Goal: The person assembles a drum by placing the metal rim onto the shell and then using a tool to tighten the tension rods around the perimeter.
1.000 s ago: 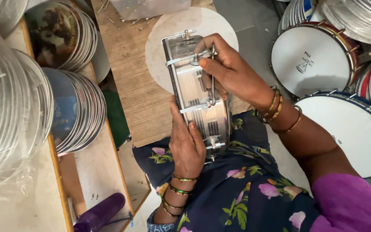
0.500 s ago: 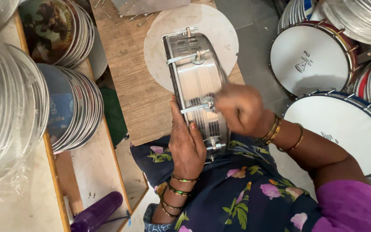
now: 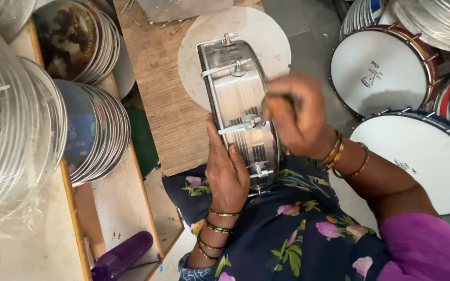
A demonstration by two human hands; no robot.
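A shiny metal drum stands on its edge on my lap, with clamp rods and screws along its rim. My left hand presses flat against its left side and steadies it. My right hand is blurred at the drum's right side, beside the middle clamp. Its fingers are closed around a small dark tool whose kind I cannot make out. Bangles ring both wrists.
A white round disc lies on a wooden board behind the drum. Two white-skinned drums sit at the right. Stacks of printed discs, plastic-wrapped hoops and a purple bottle are at the left.
My right hand has moved from the far clamp at the top of the drum down towards me, to the middle clamp. My left hand and the drum have stayed in place.
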